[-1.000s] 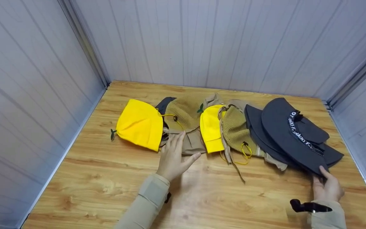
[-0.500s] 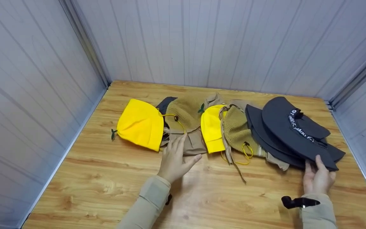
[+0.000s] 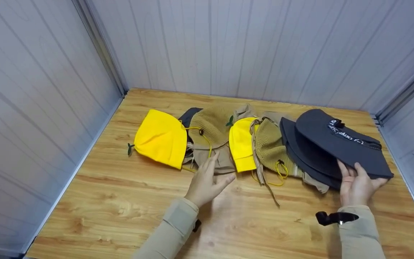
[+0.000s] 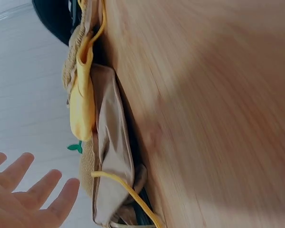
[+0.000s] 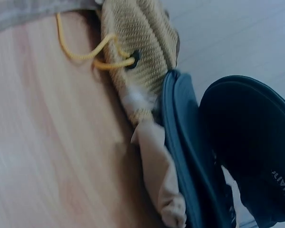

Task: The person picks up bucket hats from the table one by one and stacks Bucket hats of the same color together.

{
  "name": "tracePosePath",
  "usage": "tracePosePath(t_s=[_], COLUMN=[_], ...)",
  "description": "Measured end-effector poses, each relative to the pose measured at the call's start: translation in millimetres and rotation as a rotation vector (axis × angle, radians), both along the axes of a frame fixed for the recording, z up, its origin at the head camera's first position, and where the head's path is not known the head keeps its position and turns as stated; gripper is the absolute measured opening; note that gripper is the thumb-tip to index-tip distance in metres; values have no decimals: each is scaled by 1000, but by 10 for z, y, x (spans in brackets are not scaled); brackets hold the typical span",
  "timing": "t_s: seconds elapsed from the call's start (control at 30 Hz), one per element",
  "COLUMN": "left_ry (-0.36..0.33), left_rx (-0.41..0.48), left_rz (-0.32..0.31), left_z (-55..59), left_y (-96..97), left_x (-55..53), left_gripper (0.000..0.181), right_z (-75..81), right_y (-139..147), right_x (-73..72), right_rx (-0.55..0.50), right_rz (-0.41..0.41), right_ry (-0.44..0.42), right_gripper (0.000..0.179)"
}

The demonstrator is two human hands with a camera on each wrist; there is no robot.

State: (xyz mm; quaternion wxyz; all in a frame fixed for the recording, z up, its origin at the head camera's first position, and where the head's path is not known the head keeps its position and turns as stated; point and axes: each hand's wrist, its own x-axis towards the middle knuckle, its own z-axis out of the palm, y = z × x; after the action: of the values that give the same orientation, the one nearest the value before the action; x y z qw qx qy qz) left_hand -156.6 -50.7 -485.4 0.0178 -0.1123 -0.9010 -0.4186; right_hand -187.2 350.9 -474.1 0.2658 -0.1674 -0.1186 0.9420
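Note:
My right hand (image 3: 358, 187) grips the near edge of the top dark grey wide-brimmed hat (image 3: 329, 138), which has a white-lettered band. That brim tilts up, apart from more dark grey brims (image 3: 297, 154) beneath it; the right wrist view shows the gap. My left hand (image 3: 207, 185), fingers extended and holding nothing, hovers before a beige cloth hat (image 3: 219, 160). In the left wrist view its fingers (image 4: 42, 187) are spread beside the pile. Between the hands lie a yellow hat (image 3: 242, 144) and a tan knitted hat (image 3: 270, 142) with a yellow cord.
Another yellow hat (image 3: 160, 138) with a green sprout lies at the pile's left end. Behind the beige cloth is a second tan knitted piece (image 3: 210, 126). A loose strap (image 3: 268, 189) trails over the wooden table (image 3: 95, 216). Pale panels (image 3: 225, 46) enclose three sides.
My right hand has shifted left and away from me, raising the near edge of the top dark grey hat off those below. The left hand stays nearly in place.

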Motion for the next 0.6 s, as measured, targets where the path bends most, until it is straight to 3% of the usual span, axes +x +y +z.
tracePosePath(t_s=[0.13,0.3,0.47,0.6], left_ry=[-77,-163,-225,-266], left_rx=[9,67,166,275], left_rz=[-61,-102,-110,-161], left_z=[2,26,113,192], left_y=[99,218,307,373], left_x=[60,116,86,56], left_gripper=[89,88,85,83], right_z=[115,235,296,321], right_y=[-84,-169,-236,-303], right_x=[25,55,93,143], right_rx=[-1,-35,-61,-76], right_rz=[-14,-7,7,41], right_ry=[49,56,49,88], right_gripper=[95,104,111,111])
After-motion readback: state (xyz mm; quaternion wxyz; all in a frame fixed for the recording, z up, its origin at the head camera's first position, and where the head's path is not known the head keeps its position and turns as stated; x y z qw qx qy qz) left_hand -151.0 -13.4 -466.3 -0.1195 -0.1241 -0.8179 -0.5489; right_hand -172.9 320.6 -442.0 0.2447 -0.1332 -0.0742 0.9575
